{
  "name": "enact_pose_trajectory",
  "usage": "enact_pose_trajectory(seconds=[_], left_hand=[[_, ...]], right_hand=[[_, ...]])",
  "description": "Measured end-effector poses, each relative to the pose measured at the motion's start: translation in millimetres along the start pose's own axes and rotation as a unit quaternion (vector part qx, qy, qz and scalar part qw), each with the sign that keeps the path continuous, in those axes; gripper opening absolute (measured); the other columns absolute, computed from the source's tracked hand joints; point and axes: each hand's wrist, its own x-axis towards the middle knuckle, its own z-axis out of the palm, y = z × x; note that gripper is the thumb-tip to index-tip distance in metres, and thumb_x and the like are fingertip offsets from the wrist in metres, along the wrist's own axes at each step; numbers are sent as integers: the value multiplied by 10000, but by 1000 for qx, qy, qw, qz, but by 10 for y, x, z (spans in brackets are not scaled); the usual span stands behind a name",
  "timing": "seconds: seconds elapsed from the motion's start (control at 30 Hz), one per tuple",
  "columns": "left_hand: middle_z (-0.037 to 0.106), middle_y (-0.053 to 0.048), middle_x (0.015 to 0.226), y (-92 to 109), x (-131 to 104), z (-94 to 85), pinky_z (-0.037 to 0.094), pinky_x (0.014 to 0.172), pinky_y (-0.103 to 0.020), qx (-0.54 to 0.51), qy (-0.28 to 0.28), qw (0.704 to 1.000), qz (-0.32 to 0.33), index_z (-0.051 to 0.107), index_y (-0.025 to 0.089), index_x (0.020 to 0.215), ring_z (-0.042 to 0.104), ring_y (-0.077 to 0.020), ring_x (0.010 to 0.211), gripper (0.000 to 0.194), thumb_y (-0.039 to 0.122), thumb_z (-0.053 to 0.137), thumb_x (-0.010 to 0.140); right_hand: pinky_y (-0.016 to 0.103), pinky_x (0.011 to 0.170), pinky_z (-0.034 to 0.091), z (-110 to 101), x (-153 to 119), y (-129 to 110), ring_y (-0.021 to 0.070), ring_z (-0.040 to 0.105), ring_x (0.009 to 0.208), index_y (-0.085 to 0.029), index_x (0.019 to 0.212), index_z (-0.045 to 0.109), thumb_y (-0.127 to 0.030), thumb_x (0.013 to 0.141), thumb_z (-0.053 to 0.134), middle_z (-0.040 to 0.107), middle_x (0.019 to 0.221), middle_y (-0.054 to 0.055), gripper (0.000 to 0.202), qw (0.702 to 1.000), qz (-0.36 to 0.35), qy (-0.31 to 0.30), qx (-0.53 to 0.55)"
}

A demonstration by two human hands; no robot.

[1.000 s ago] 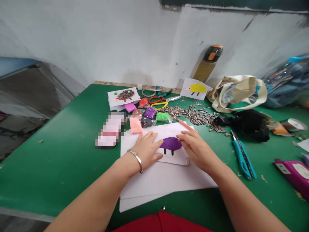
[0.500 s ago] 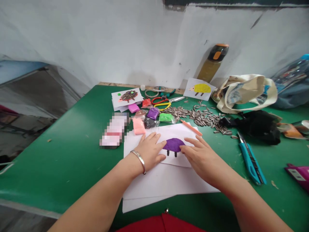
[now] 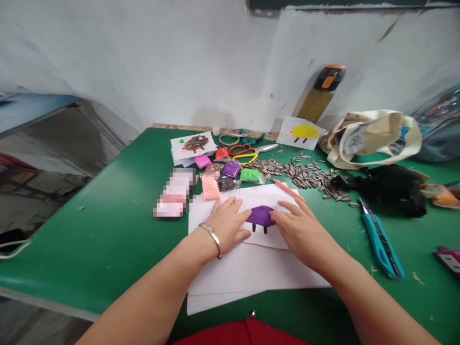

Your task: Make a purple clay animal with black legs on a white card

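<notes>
A flat purple clay shape (image 3: 260, 216) with two short black legs lies on a small white sheet of paper (image 3: 268, 239). My left hand (image 3: 228, 224) rests with spread fingers on the paper, its index fingertip at the shape's left edge. At the right edge, fingertips of my right hand (image 3: 304, 229) touch the purple clay while its other fingers stretch out apart. Larger white sheets (image 3: 233, 273) lie underneath. An orange stick-shaped tool (image 3: 288, 189) sits just beyond my right hand.
Behind the paper lie clay packets (image 3: 230, 169), scissors (image 3: 251, 154) and sunflower seeds (image 3: 305, 176). A teal utility knife (image 3: 383, 244) with its blade out lies right of my right arm. A blurred-out phone-like object (image 3: 173, 193) is at left; a cloth bag (image 3: 373, 139) stands back right.
The whole view has shifted slightly, so things sit a little farther right. My hands keep nearly the same pose on the paper and purple clay.
</notes>
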Motion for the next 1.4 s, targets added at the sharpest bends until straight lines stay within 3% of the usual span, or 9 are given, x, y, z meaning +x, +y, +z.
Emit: enact_pose_trajectory(seconds=[0.27, 0.47, 0.63, 0.8, 0.97, 1.13, 1.27, 1.4], left_hand=[[445, -155, 1394, 22, 10, -20, 310, 1039, -606, -8, -16, 1000, -11, 499, 212, 1318, 347, -348, 1326, 493, 398, 566, 867], [414, -168, 1436, 18, 21, -23, 272, 1062, -608, -5, -22, 1000, -17, 492, 204, 1334, 329, -352, 1345, 518, 411, 571, 865], [420, -167, 1433, 22, 11, -26, 269, 1063, -611, -6, -23, 1000, -17, 500, 209, 1326, 331, -357, 1347, 512, 424, 570, 867], [409, -167, 1444, 35, -2, -40, 267, 1069, -602, -3, -32, 999, -20, 485, 208, 1343, 318, -353, 1357, 526, 424, 565, 870], [431, -160, 1425, 33, 4, -45, 277, 1061, -601, -4, -24, 999, -21, 502, 214, 1321, 339, -344, 1342, 500, 419, 563, 869], [411, -162, 1443, 24, 7, -39, 266, 1066, -613, -7, -30, 999, -18, 484, 216, 1343, 315, -352, 1359, 521, 415, 567, 869], [409, -169, 1444, 23, 7, -42, 266, 1069, -615, -7, -35, 999, -19, 486, 206, 1343, 308, -358, 1363, 522, 403, 574, 868], [397, -173, 1452, 24, 3, -50, 263, 1068, -619, -7, -37, 999, -17, 478, 205, 1350, 301, -360, 1367, 522, 404, 563, 875]], right_hand=[[531, 1085, 291, -12, -6, -59, 288, 475, 1250, -172, 932, 606, -60, 890, 417, 689, 1057, 72, 223, 998, -38, 52, -6], [535, 1071, 308, 1, 13, -96, 264, 537, 1161, -175, 930, 595, -30, 862, 412, 694, 1012, 67, 243, 999, -35, 7, -3], [540, 1081, 296, 31, 6, -85, 282, 472, 1241, -168, 997, 587, -38, 857, 423, 671, 1125, 78, 251, 998, -53, 45, -9], [544, 1054, 324, 64, 1, -68, 266, 531, 1161, -183, 989, 591, -17, 852, 415, 685, 1069, 62, 278, 999, -43, 17, -2], [507, 1017, 361, 10, 28, -32, 275, 524, 1158, -182, 960, 597, -61, 876, 445, 665, 1106, 69, 212, 995, -66, 78, 13], [394, 862, 444, -10, 72, 74, 256, 581, 983, -178, 925, 624, -86, 889, 442, 642, 801, 71, 207, 989, -22, 144, 20], [369, 719, 436, 97, 81, 229, 235, 559, 752, -166, 995, 617, -147, 895, 456, 660, 787, 73, 190, 984, 56, 169, -27], [346, 656, 398, 172, 93, 324, 225, 541, 696, -187, 899, 609, -218, 911, 460, 670, 772, 61, 153, 984, 86, 150, -39]])
